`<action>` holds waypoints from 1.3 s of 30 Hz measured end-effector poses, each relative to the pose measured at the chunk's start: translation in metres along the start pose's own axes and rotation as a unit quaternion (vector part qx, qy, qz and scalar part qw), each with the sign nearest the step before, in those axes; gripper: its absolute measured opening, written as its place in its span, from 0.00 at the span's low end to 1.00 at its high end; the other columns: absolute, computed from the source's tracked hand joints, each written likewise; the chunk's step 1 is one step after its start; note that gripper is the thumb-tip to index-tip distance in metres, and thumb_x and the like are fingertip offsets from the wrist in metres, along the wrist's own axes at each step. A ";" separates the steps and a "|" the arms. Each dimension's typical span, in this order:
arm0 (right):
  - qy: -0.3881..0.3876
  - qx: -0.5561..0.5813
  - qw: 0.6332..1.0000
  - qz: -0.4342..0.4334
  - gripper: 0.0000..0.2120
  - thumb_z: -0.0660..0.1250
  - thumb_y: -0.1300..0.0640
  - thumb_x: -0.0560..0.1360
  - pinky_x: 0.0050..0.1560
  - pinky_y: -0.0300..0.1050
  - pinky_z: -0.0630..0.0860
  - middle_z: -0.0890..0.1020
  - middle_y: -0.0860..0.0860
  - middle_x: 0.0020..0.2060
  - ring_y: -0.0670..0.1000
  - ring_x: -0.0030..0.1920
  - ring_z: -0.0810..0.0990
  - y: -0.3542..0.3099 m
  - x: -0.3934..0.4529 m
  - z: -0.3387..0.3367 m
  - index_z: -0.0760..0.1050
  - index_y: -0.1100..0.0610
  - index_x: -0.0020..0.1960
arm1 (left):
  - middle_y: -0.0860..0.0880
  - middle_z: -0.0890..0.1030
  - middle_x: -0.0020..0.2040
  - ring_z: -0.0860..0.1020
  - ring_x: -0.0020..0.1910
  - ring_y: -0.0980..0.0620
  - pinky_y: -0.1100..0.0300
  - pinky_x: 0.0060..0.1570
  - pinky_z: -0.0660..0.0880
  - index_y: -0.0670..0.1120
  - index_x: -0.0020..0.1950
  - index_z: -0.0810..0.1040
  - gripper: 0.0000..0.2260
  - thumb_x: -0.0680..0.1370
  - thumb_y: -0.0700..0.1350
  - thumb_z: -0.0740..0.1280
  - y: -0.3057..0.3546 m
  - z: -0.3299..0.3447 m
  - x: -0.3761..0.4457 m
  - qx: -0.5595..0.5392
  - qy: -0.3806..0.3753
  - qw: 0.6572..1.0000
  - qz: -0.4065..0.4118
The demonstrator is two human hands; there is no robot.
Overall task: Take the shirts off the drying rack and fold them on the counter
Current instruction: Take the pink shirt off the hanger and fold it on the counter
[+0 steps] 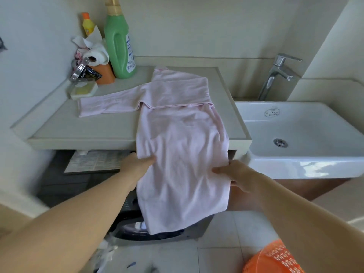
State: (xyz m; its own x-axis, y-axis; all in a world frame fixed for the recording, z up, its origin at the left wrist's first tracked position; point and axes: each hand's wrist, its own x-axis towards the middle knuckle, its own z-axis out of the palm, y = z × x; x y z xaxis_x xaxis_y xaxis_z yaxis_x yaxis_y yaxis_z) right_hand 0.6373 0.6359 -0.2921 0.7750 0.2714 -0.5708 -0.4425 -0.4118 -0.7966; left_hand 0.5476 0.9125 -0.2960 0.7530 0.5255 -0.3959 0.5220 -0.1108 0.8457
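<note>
Pink cotton, that is what I have between my hands: a long-sleeved shirt (pixel 181 138) lying with its collar end on the table (pixel 82 127) toward twelve o'clock and its hem hanging off the near edge toward six, down in front of the dark washing machine (pixel 126 213) under the table. Its long axis runs straight away from me, so the fold I judge to come next would carry the hanging part up and away, over the part that already lies flat. One sleeve stretches out flat toward nine o'clock; the other side looks already folded across the chest, near the top. My left hand (pixel 137 164) grips the shirt's left edge, thumb on top of the cloth and fingers tucked beneath where I cannot see them. My right hand (pixel 234 174) pinches the right edge at about the same height, thumb lying over the fabric, the other fingers curled behind it. Both hands sit just below the table's front edge, level with each other, neither nearer than the other to the work, with both forearms reaching forward from five and seven o'clock. At ten o'clock on the table stand a green bottle (pixel 118 44), a small yellow bottle (pixel 87 24), a paper roll (pixel 96 55) and a soap dish (pixel 83 90), well apart from the shirt's body though the sleeve end lies near the dish. The white sink (pixel 295 134) and its tap (pixel 277 73) are at two o'clock.
</note>
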 end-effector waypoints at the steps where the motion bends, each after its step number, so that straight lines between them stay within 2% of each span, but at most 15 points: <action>1: 0.003 0.005 1.000 -0.002 0.16 0.73 0.58 0.71 0.53 0.48 0.77 0.83 0.53 0.52 0.54 0.53 0.81 0.007 -0.001 0.003 0.78 0.57 0.58 | 0.47 0.81 0.53 0.80 0.51 0.46 0.51 0.53 0.77 0.44 0.57 0.78 0.18 0.72 0.50 0.74 -0.008 0.002 -0.006 0.001 -0.023 1.000 -0.013; 4: 0.062 0.009 0.997 -0.042 0.13 0.71 0.59 0.73 0.52 0.49 0.77 0.83 0.52 0.50 0.54 0.50 0.81 0.012 0.003 0.010 0.78 0.57 0.57 | 0.45 0.82 0.51 0.81 0.49 0.47 0.56 0.47 0.77 0.44 0.56 0.78 0.16 0.71 0.43 0.76 -0.020 0.008 -0.015 -0.047 -0.091 0.993 -0.057; 6: 0.076 -0.001 0.995 -0.072 0.09 0.70 0.60 0.73 0.47 0.45 0.77 0.83 0.50 0.47 0.51 0.47 0.81 0.006 0.003 0.015 0.77 0.54 0.53 | 0.43 0.83 0.50 0.81 0.48 0.45 0.56 0.44 0.77 0.41 0.56 0.79 0.14 0.73 0.43 0.74 -0.020 0.009 -0.016 -0.062 -0.093 0.991 -0.074; 9: 0.061 0.018 0.996 -0.064 0.07 0.71 0.61 0.72 0.38 0.39 0.73 0.82 0.50 0.44 0.49 0.43 0.80 0.007 0.001 0.016 0.77 0.56 0.50 | 0.41 0.83 0.49 0.81 0.50 0.41 0.52 0.51 0.77 0.38 0.56 0.79 0.10 0.77 0.42 0.69 -0.023 0.004 -0.015 -0.076 -0.093 0.989 -0.084; 11: 0.063 0.023 0.996 -0.064 0.04 0.71 0.61 0.73 0.40 0.42 0.76 0.83 0.53 0.43 0.51 0.43 0.81 0.013 -0.002 0.017 0.79 0.58 0.47 | 0.40 0.82 0.50 0.79 0.51 0.40 0.50 0.54 0.76 0.38 0.58 0.78 0.10 0.79 0.41 0.65 -0.027 -0.003 -0.015 -0.081 -0.082 0.990 -0.080; 16: 0.140 0.013 0.988 -0.067 0.05 0.69 0.57 0.75 0.51 0.52 0.79 0.83 0.57 0.45 0.58 0.46 0.81 0.026 -0.006 0.018 0.78 0.58 0.43 | 0.44 0.78 0.57 0.77 0.53 0.45 0.55 0.53 0.75 0.44 0.65 0.73 0.15 0.81 0.48 0.58 -0.037 -0.004 -0.019 0.087 -0.040 0.995 0.021; 20: 0.024 0.076 0.997 -0.012 0.11 0.74 0.59 0.71 0.58 0.53 0.77 0.83 0.54 0.51 0.57 0.53 0.81 0.040 -0.014 0.016 0.78 0.59 0.52 | 0.48 0.81 0.52 0.79 0.49 0.49 0.57 0.46 0.75 0.48 0.57 0.77 0.20 0.71 0.57 0.73 -0.041 -0.006 -0.030 0.056 -0.089 0.994 -0.032; 23: -0.065 0.003 0.997 0.038 0.18 0.75 0.60 0.69 0.60 0.51 0.76 0.83 0.52 0.53 0.54 0.55 0.80 0.060 -0.023 0.020 0.77 0.57 0.58 | 0.47 0.82 0.51 0.80 0.49 0.49 0.58 0.47 0.76 0.45 0.56 0.80 0.18 0.68 0.45 0.78 -0.049 -0.010 -0.038 0.089 -0.164 0.980 -0.074; 25: -0.048 -0.061 0.996 0.039 0.17 0.77 0.60 0.68 0.59 0.50 0.77 0.84 0.52 0.51 0.54 0.54 0.81 0.071 -0.024 0.018 0.79 0.58 0.56 | 0.46 0.82 0.51 0.80 0.49 0.48 0.58 0.47 0.76 0.44 0.56 0.80 0.16 0.70 0.42 0.76 -0.057 -0.014 -0.038 0.112 -0.149 0.980 -0.071; 28: 0.023 -0.075 0.997 0.018 0.15 0.78 0.59 0.66 0.57 0.54 0.78 0.85 0.54 0.47 0.56 0.50 0.83 0.083 -0.020 0.010 0.81 0.61 0.51 | 0.41 0.80 0.51 0.79 0.51 0.41 0.48 0.54 0.78 0.40 0.50 0.78 0.08 0.76 0.44 0.68 -0.072 -0.022 -0.035 0.154 -0.079 0.984 -0.048; 30: 0.030 -0.061 0.998 0.017 0.13 0.76 0.63 0.67 0.56 0.55 0.79 0.85 0.56 0.47 0.58 0.49 0.83 0.087 -0.022 0.011 0.80 0.63 0.51 | 0.38 0.79 0.51 0.78 0.51 0.39 0.43 0.54 0.77 0.38 0.50 0.77 0.09 0.78 0.44 0.63 -0.083 -0.026 -0.033 0.180 -0.025 0.982 -0.044; 33: 0.019 -0.061 0.998 0.014 0.11 0.72 0.67 0.70 0.57 0.56 0.79 0.84 0.56 0.49 0.59 0.51 0.82 0.091 -0.021 0.018 0.79 0.61 0.52 | 0.39 0.78 0.50 0.78 0.50 0.40 0.43 0.53 0.78 0.40 0.51 0.75 0.10 0.80 0.46 0.60 -0.094 -0.025 -0.035 0.184 0.036 0.981 -0.037; 35: 0.013 -0.059 0.998 0.008 0.11 0.71 0.68 0.71 0.58 0.57 0.78 0.83 0.56 0.50 0.59 0.53 0.81 0.092 -0.021 0.022 0.78 0.58 0.52 | 0.42 0.78 0.51 0.77 0.51 0.42 0.45 0.55 0.77 0.41 0.53 0.75 0.13 0.79 0.51 0.62 -0.095 -0.020 -0.039 0.124 0.026 0.991 -0.049; 37: -0.006 -0.067 0.998 0.016 0.15 0.71 0.69 0.70 0.61 0.56 0.75 0.82 0.55 0.52 0.58 0.55 0.80 0.095 -0.020 0.027 0.77 0.59 0.55 | 0.45 0.79 0.52 0.78 0.52 0.44 0.50 0.55 0.76 0.43 0.56 0.76 0.16 0.76 0.53 0.69 -0.098 -0.015 -0.046 0.079 -0.039 0.993 -0.077; 39: -0.025 -0.094 0.994 0.041 0.18 0.72 0.69 0.69 0.64 0.53 0.73 0.82 0.54 0.53 0.57 0.57 0.78 0.099 -0.020 0.032 0.77 0.62 0.58 | 0.44 0.81 0.53 0.78 0.51 0.45 0.53 0.53 0.76 0.41 0.57 0.78 0.14 0.74 0.45 0.72 -0.103 -0.010 -0.051 0.105 -0.091 0.986 -0.092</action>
State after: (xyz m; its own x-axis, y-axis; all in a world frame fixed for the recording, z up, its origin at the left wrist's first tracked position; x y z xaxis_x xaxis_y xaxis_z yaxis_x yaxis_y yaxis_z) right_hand 0.5634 0.6176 -0.3660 0.7143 0.2713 -0.6451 -0.4076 -0.5881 -0.6986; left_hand 0.4511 0.9058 -0.3597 0.6870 0.3945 -0.6103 0.7139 -0.2100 0.6680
